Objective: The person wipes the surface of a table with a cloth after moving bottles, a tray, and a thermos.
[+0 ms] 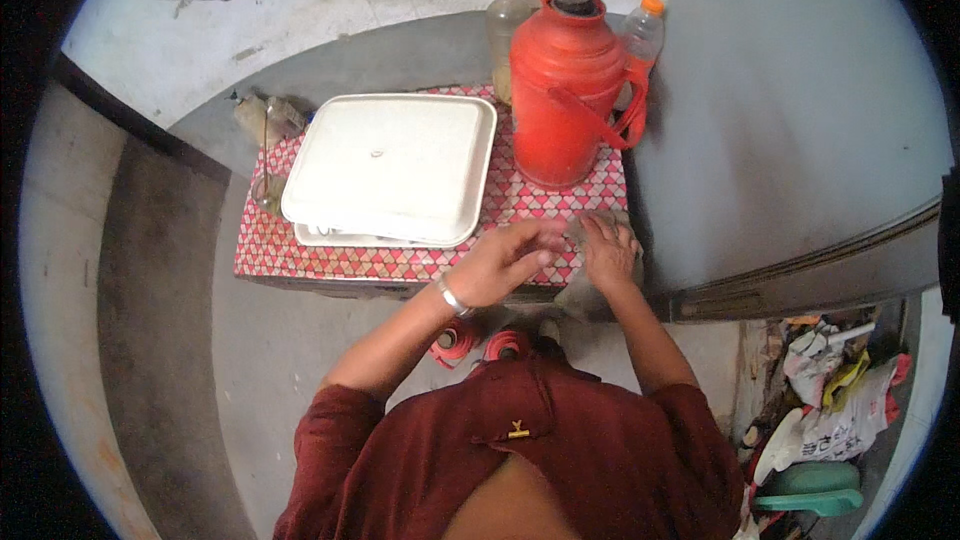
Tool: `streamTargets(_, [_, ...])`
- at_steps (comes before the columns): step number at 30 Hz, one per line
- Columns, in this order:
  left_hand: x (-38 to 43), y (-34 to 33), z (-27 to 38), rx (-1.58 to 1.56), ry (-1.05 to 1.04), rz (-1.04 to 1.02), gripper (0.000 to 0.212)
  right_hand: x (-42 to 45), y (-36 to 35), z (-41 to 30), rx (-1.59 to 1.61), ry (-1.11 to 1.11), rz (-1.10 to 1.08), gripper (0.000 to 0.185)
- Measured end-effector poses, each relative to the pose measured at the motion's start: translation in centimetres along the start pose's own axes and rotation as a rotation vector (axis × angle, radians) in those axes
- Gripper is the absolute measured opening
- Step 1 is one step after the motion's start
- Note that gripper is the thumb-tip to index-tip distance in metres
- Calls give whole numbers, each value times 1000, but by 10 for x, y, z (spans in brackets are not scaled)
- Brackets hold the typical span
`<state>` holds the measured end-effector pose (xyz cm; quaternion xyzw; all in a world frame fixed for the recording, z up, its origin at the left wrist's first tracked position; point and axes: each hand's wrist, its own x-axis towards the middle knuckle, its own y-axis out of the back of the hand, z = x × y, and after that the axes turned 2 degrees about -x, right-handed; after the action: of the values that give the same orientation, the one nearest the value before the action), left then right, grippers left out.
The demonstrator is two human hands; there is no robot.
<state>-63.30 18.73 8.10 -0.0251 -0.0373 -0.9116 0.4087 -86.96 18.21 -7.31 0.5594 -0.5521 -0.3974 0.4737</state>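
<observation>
My left hand point(511, 259), with a silver bracelet at its wrist, hovers over the front edge of a small table covered in a heart-patterned cloth point(345, 262). Its fingers are bent and apart, with nothing seen in them. Just right of it, my right hand point(609, 249) rests on a crumpled greyish cloth point(581, 292) that hangs over the table's front right corner. Whether its fingers grip the cloth cannot be told. Behind my hands stands a red plastic thermos jug point(562, 90) with a dark stopper. To the left lies a white lidded plastic box point(390, 165), its lid slightly askew.
A bottle with a red cap point(506, 30) and one with an orange cap point(643, 34) stand behind the jug. A glass jar point(270, 193) is at the table's left edge. A large grey panel point(780, 127) borders the right. Red flasks point(452, 341) and piled bags point(844, 420) are lower down.
</observation>
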Motion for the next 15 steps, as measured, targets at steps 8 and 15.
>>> streamTargets(8, [144,-47,31,-247,-114,209,55,1,-6,13,-34,-34,98,59])
streamTargets(15, [239,-42,11,-250,43,468,44,1,-9,20,-11,22,159,57])
